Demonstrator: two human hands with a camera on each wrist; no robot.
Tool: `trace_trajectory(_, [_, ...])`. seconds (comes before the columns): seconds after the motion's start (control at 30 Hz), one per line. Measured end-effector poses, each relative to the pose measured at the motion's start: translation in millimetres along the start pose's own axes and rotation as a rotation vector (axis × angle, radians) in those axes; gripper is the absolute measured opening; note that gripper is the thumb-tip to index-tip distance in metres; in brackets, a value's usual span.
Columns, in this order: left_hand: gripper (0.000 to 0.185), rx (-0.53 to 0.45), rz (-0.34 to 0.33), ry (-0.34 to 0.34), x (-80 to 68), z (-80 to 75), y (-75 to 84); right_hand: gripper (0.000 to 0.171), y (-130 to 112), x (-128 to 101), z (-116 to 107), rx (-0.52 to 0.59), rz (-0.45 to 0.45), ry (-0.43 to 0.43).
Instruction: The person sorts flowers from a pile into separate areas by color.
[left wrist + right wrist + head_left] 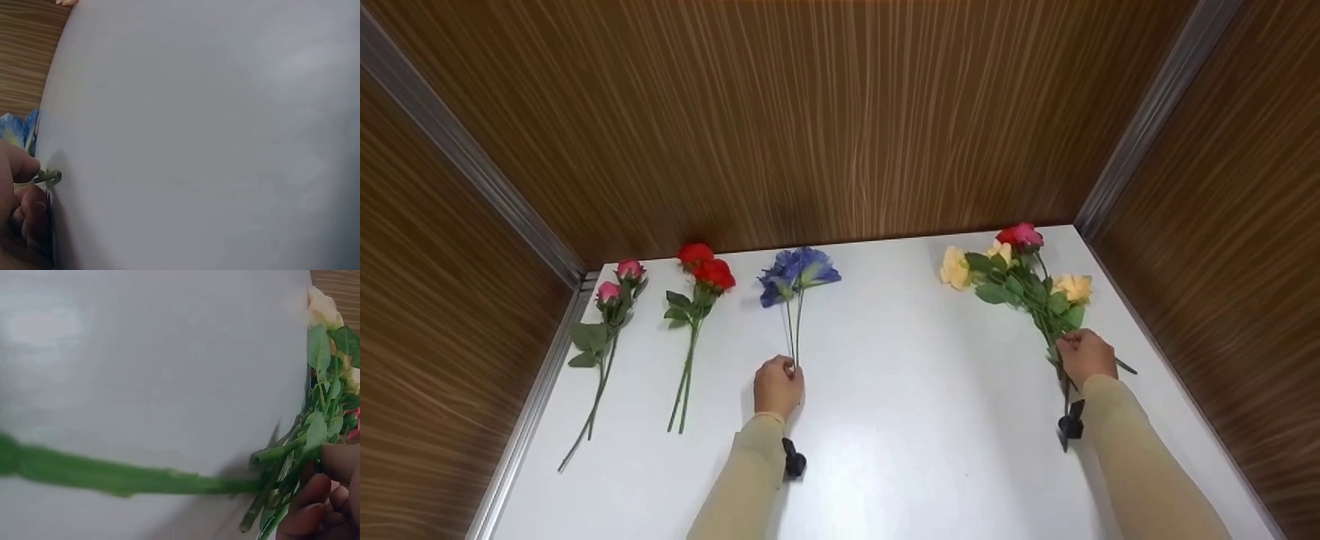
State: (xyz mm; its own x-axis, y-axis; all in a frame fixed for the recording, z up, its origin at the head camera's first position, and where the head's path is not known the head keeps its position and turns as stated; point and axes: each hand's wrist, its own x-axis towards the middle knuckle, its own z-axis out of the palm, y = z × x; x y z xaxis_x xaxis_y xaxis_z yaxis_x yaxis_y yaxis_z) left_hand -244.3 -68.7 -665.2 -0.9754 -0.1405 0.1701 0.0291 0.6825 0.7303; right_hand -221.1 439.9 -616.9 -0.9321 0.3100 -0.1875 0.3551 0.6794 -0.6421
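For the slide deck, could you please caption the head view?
Left hand pinches the blue flower stems while right hand holds a mixed rose bunch on the white table.

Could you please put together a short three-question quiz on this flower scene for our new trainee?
1. True or false: the left hand pinches the stems of the blue flowers.
2. Which flowers lie on the white table untouched by either hand? A) the pink roses and the red flowers B) the blue flowers C) the mixed bunch
3. Fill in: the right hand grips the ____ of the yellow and pink mixed bunch.

Key:
1. True.
2. A; both lie left of the left hand.
3. Stems.
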Motion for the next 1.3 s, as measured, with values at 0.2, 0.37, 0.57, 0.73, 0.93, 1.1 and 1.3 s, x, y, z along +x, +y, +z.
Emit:
trace_trajectory(0.2, [0.017, -0.038, -0.021, -0.036, -1.5, -4.0, 3.1, 0.049, -4, -8, 0, 0.032, -0.072, 0.015])
trace_trajectory(0.37, [0.024, -0.081, -0.053, -0.048, -5.6, -6.5, 1.5, 0.048, -10, -17, 0, 0.104, -0.093, 0.056])
trace_trajectory(0.57, [0.023, -0.094, -0.030, 0.029, -15.6, -8.4, 14.8, 0.045, -32, -31, -1, 0.444, -0.031, 0.073])
trace_trajectory(0.73, [0.020, -0.172, 0.082, 0.003, -28.7, -10.5, 49.3, 0.031, -59, -49, 7, 0.736, -0.051, 0.010])
trace_trajectory(0.93, [0.015, -0.211, 0.232, -0.081, -45.2, -12.1, 99.8, 0.030, -92, -79, 25, 0.780, -0.179, -0.075])
trace_trajectory(1.1, [0.018, -0.340, 0.236, -0.240, -58.6, -14.0, 140.5, 0.023, -116, -110, 39, 0.738, -0.264, -0.128])
trace_trajectory(1.3, [0.024, -0.547, 0.179, -0.430, -72.1, -12.4, 179.0, 0.013, -143, -152, 49, 0.577, -0.439, -0.169])
